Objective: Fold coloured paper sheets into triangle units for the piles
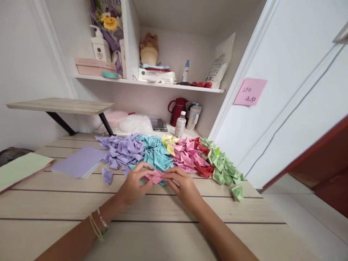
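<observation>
A small pink folded paper boat [156, 177] is pinched between both my hands, just above the wooden table. My left hand [138, 182] grips its left end, thumb and fingers closed. At its right end, my right hand [182, 185] holds it between thumb and fingertips. Behind my hands lie heaps of paper boats: purple ones [126, 150], blue ones [156, 154], yellow ones [170, 143], pink ones [186, 156], red ones [203, 170] and green ones [224, 166]. One purple boat [107, 175] sits apart on the left.
Purple paper sheets [80, 161] and green sheets [24, 168] lie on the table's left. A small raised stand [61, 105] is behind them. At the back stand a clear bottle [180, 125], a red jug [178, 110] and a tumbler [193, 116], under a shelf [152, 85].
</observation>
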A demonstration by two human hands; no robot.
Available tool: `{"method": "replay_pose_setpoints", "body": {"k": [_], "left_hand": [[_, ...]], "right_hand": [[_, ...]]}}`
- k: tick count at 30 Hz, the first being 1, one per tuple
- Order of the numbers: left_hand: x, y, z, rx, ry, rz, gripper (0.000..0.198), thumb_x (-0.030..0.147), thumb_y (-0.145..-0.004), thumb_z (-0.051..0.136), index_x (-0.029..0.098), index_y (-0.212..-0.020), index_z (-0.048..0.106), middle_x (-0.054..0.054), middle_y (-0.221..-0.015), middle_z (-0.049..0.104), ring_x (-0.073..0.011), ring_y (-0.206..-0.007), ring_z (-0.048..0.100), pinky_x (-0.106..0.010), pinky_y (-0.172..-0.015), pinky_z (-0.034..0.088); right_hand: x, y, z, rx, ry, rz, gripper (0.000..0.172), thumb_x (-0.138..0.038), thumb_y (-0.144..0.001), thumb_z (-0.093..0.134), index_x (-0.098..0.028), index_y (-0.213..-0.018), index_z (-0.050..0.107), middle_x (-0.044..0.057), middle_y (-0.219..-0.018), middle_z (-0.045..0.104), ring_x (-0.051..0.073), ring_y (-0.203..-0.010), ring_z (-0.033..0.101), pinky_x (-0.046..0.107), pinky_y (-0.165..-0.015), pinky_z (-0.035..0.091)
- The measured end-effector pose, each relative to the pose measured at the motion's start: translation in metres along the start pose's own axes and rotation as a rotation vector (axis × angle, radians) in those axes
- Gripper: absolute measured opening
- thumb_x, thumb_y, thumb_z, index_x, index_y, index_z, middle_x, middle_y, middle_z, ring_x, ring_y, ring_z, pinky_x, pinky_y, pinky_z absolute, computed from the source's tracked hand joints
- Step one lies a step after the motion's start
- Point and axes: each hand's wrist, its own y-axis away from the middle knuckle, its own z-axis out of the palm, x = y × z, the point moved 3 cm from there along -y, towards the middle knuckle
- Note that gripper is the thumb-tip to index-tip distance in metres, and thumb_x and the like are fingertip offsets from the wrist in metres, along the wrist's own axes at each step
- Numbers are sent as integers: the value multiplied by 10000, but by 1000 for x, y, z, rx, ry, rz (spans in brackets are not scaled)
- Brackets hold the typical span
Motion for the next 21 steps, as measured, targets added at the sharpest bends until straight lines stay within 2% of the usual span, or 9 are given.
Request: {"method": "replay_pose_setpoints", "body": {"k": [3, 5, 8, 11, 14, 16, 18, 21], "left_hand": [[-2, 0, 0, 18, 130, -62, 273, 244, -783, 542, 233, -1047, 612, -92, -1103, 510, -212, -958, 561, -302, -734, 531], [-3, 1, 0, 87, 215, -98, 371, 248, -784, 544, 245, -1155, 528, -94, -1179, 465, -209, -977, 564, -306, -748, 532], [-4, 2, -1, 212, 246, -99, 415, 251, -786, 538, 238, -1195, 473, -97, -1221, 436, -205, -982, 575, -313, -754, 526], [-7, 5, 2, 207, 187, -82, 353, 271, -775, 556, 214, -1123, 531, -86, -1093, 561, -212, -959, 587, -329, -765, 509], [-10, 7, 13, 89, 215, -126, 197, 302, -790, 549, 194, -926, 642, -46, -806, 685, -208, -851, 630, -374, -876, 441], [-12, 7, 20, 63, 416, -217, 223, 327, -824, 505, 175, -879, 659, -57, -756, 708, -215, -826, 647, -392, -908, 413], [-14, 6, 24, 86, 791, -331, 291, 358, -843, 474, 141, -961, 629, -114, -869, 711, -246, -893, 643, -410, -882, 432], [-12, 3, 28, 43, 1287, -381, 341, 333, -813, 544, 111, -1069, 580, -184, -1157, 599, -290, -1104, 532, -432, -949, 377]], "right_hand": [[3, -2, -8, -1, -4, -34, 225, -140, -849, 471, -236, -970, 635, 69, -896, 629, 184, -853, 600, 322, -762, 503], [6, -3, -15, 36, 39, -44, 225, -145, -853, 460, -234, -962, 637, 69, -897, 638, 188, -853, 603, 324, -766, 500], [18, -3, -35, 222, 166, 40, 204, -178, -853, 462, -227, -925, 647, 64, -879, 647, 192, -838, 604, 325, -742, 501], [38, 1, -56, 453, 304, 183, 205, -237, -841, 474, -210, -942, 650, 72, -900, 646, 201, -816, 606, 349, -723, 505], [52, 5, -63, 510, 407, 229, 258, -275, -828, 477, -212, -1019, 640, 99, -1053, 606, 230, -941, 578, 399, -802, 485], [53, 6, -60, 537, 465, 196, 281, -284, -820, 490, -222, -1057, 627, 103, -1145, 560, 246, -1036, 533, 434, -876, 443], [49, 7, -54, 555, 486, 128, 302, -274, -818, 498, -229, -1095, 607, 100, -1192, 527, 249, -1077, 507, 450, -917, 410], [37, 5, -42, 542, 481, 30, 314, -249, -816, 508, -245, -1119, 590, 89, -1205, 522, 247, -1080, 506, 451, -923, 401]]}}
